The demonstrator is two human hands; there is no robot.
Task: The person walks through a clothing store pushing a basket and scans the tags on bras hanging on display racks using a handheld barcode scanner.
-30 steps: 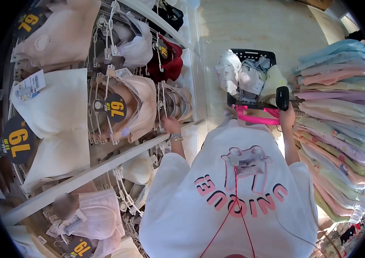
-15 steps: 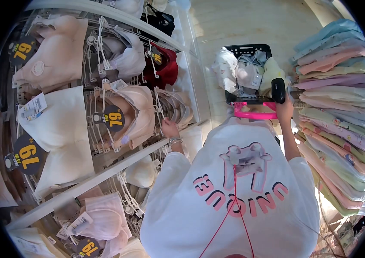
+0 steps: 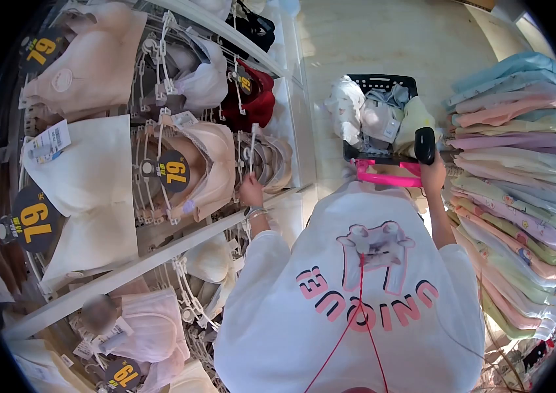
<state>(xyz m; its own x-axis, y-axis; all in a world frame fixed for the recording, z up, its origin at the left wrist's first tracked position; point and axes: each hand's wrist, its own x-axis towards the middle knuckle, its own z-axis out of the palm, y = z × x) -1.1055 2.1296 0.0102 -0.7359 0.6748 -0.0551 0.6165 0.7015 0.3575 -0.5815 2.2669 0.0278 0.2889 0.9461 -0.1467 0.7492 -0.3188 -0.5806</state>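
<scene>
My left hand (image 3: 250, 191) pinches the lower end of a white hanger (image 3: 251, 154) on the left rack, in front of nested beige bras (image 3: 273, 160). Beside it hangs a peach bra (image 3: 215, 157) with a round 79 price tag. My right hand (image 3: 433, 175) is closed round the lower end of a black, rounded object (image 3: 424, 145), whose exact kind I cannot make out. Just left of that hand is the pink handle (image 3: 389, 178) of a black basket (image 3: 383, 80). White, grey and pale yellow garments (image 3: 379, 121) fill the basket.
Pastel garments (image 3: 514, 157) hang in a dense row to the right. Larger bras (image 3: 81, 196) with price tags line the left rack above a white rail (image 3: 160, 262), with more bras (image 3: 140, 321) beneath it. Pale floor (image 3: 363, 39) stretches ahead.
The view has shifted slightly. My left hand has moved a little left in the picture, and the hanger at its fingers now stands more upright. My right hand keeps its grip.
</scene>
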